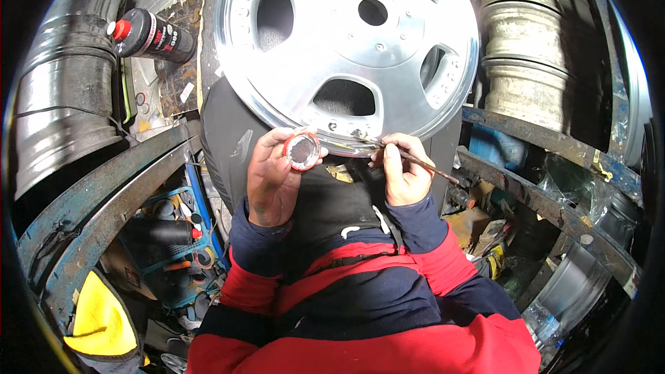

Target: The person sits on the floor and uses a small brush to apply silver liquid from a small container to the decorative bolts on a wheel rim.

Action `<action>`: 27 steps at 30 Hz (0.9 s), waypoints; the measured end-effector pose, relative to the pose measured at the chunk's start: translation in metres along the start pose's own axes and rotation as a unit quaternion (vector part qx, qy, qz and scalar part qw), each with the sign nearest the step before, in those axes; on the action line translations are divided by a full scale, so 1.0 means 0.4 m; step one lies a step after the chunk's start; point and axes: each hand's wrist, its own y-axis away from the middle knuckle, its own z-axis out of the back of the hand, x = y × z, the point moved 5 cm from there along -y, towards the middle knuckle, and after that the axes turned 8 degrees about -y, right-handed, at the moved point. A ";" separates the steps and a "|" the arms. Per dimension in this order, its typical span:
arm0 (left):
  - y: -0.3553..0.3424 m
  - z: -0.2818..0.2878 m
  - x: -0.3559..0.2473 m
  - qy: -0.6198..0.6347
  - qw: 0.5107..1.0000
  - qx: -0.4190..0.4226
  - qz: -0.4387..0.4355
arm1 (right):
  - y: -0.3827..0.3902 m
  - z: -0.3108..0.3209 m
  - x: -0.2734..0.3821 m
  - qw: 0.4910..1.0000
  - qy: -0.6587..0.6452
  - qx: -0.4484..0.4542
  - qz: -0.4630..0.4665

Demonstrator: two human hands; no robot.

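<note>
A polished silver alloy wheel rim (312, 45) lies face up across my lap. Pinched in the fingers of my left hand (271, 180) is a small round red lid (288, 158) with dark grey matter inside and a whitish inner edge. My right hand (407, 174) grips a thin paintbrush (435, 169) by its dark handle. Its tip points left, at the near edge of the rim, by the small bolt heads below a spoke opening. Whether the bristles touch the metal, I cannot tell. Some of those bolt heads look dark.
A black bottle with a red cap (161, 36) stands at the left on a worn board. Stacked rims rise at the far left (66, 83) and right (524, 38). Metal rails flank me. A blue crate (156, 253) holds bottles and tools; a yellow cloth (104, 318) hangs nearby.
</note>
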 end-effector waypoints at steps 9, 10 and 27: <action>-0.002 0.009 0.010 -0.044 0.999 -0.012 -0.002 | -0.001 -0.001 0.010 0.997 -0.067 -0.021 -0.010; -0.002 0.012 0.011 -0.060 0.998 -0.017 0.001 | 0.001 0.000 0.012 0.997 -0.075 -0.023 -0.013; 0.004 -0.013 0.008 -0.004 1.000 0.027 -0.009 | 0.014 -0.088 0.172 0.955 0.084 0.168 0.228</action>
